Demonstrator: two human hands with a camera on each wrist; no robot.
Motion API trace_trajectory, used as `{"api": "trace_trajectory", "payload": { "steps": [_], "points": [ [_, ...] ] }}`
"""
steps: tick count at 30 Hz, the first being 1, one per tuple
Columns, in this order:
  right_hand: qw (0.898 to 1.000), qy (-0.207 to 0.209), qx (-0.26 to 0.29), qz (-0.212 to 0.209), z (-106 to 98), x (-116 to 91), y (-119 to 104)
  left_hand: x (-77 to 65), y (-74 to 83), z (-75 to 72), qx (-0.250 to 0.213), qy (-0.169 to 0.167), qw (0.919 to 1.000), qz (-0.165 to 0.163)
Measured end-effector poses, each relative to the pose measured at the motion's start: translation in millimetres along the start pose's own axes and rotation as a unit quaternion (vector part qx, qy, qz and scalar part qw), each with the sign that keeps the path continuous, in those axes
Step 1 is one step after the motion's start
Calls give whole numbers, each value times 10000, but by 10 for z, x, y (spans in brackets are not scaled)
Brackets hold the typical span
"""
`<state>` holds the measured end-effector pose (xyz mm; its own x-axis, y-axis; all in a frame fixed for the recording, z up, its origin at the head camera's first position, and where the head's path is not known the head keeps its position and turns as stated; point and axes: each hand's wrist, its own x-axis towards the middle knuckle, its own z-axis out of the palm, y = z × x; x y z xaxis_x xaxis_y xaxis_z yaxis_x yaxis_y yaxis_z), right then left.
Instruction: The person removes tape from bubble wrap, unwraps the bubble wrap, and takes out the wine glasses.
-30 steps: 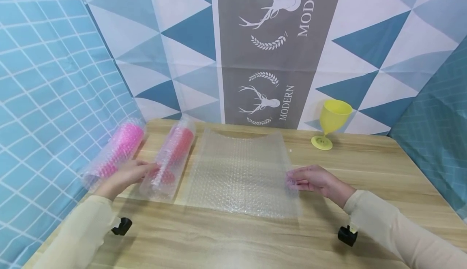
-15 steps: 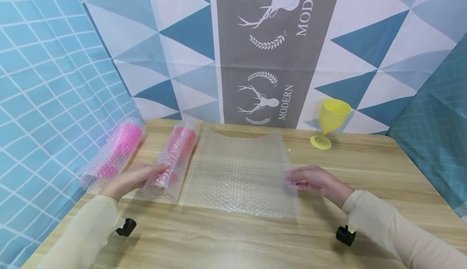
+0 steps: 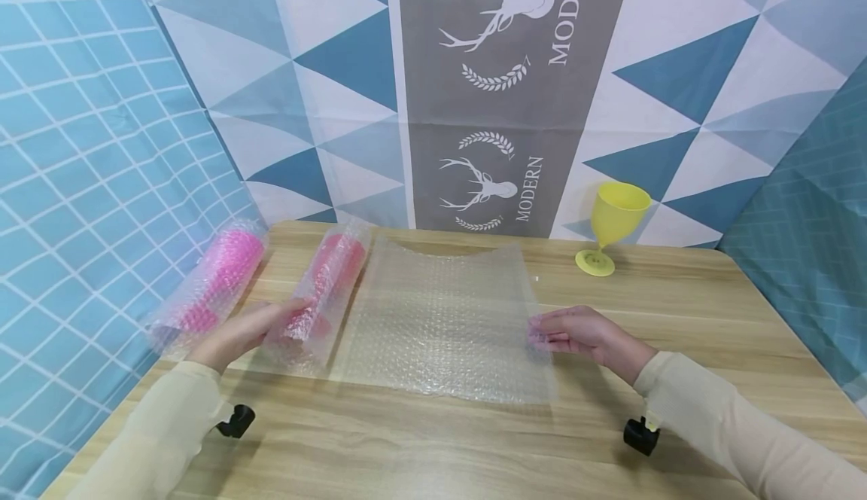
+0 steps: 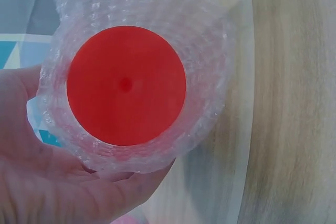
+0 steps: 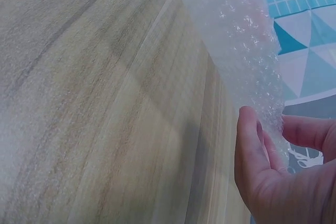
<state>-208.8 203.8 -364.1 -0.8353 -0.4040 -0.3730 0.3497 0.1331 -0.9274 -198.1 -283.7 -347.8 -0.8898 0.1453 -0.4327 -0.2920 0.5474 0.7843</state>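
left hand cupped around the near end of the bubble-wrapped red goblet, lying on its side on the wooden table; in the left wrist view, palm and curled fingers cradling the wrap just under the round red base, apparently to keep the roll from unwinding or rolling off. right hand pinching the right edge of the flat bubble wrap sheet, thumb on one side and fingers on the other, edge lifted slightly off the wood, likely to hold the sheet taut and in place. sheet spread between the two hands, its left edge just beside the red bundle, possibly tucked under it; hard to tell from the head view. further left, a second bundle, a bubble-wrapped pink goblet, also on its side, apart from the hand. at the back right, a bare yellow goblet standing upright, well clear of the sheet.
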Motion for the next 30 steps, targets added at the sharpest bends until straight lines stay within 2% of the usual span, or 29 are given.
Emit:
{"api": "trace_trajectory", "payload": {
  "steps": [6,9,16,21,26,30],
  "points": [
    [10000,30,-3,-4,-18,-17,3,-18,35,-32,-245,-383,9981,407],
    [10000,49,19,-2,-22,-16,8,-48,70,-42,-350,-446,9967,587],
    [9999,7,115,-13,-36,-8,40,-123,168,-55,-669,-230,9946,760],
    [9998,9,184,-9,-41,-11,48,-185,304,-45,-886,21,9923,864],
    [9999,54,162,2,-37,-27,47,-235,450,27,-943,-77,9902,1030],
    [9999,83,146,36,-37,-44,45,-296,567,152,-903,-120,9900,1075]
  ]
}}
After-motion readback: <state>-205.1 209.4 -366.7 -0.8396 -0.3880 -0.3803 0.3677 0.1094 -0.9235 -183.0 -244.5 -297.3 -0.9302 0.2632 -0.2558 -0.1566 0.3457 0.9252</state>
